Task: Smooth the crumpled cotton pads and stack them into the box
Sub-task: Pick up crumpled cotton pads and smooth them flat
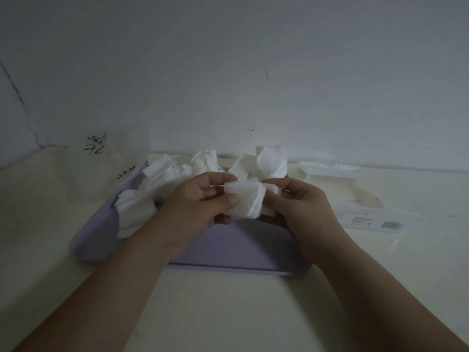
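Two hands are showing, left hand (203, 199) and right hand (302, 204), holding one cotton pad (245, 201) between them. One lavender tray (241, 250) is carrying roughly five crumpled pads (162, 176); they are overlapping, so the exact count is unclear. One white box (355, 196) and one plastic bag (111, 158) are lying alongside.

I see a plain white painted wall (253, 59) filling the upper view, a thin dark crack (22, 102) running down its left (dim light throughout), above a smooth cream tabletop (228, 313).

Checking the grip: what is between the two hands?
A white cotton pad, held at its edges by the left hand and the right hand above the purple tray; the head view shows it.
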{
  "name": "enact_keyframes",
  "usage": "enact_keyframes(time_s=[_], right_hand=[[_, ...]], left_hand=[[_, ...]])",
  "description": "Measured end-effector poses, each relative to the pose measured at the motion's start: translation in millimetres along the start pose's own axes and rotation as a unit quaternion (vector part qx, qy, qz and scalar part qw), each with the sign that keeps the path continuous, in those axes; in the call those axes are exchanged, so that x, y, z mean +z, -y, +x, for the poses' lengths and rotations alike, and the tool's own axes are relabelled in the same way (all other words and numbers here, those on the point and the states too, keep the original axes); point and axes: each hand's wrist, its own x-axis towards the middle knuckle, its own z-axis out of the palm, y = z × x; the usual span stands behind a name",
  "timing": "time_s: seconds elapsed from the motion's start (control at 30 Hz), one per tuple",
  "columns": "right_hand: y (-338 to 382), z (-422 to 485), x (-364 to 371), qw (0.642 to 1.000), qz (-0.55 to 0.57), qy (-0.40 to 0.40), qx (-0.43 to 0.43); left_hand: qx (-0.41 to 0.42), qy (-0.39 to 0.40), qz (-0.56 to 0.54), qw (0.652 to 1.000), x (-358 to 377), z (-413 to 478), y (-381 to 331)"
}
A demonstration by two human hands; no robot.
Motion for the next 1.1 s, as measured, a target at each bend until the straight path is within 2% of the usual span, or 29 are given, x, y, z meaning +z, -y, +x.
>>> enact_keyframes(time_s=[0.23,0.47,0.67,0.9,1.1], right_hand=[[1.4,-4.0,3.2,0.999,-0.018,0.043,-0.002],[0.0,-3.5,2.6,0.998,-0.055,0.041,-0.011],[-2.3,-3.3,4.1,0.997,-0.06,0.053,-0.01],[4.6,-4.6,6.2,0.996,0.022,0.087,0.028],[2.5,-3.0,7.4,0.997,0.048,0.057,0.027]], left_hand=[[0.018,-0.038,0.014,0.999,3.2,-1.5,2.4],[0.032,-0.062,0.094,0.993,6.3,-3.3,5.5],[0.04,-0.076,0.104,0.991,5.7,-3.5,5.5],[0.058,-0.125,0.126,0.982,7.0,-1.5,8.6],[0.08,-0.158,0.127,0.976,9.1,-1.5,9.5]])
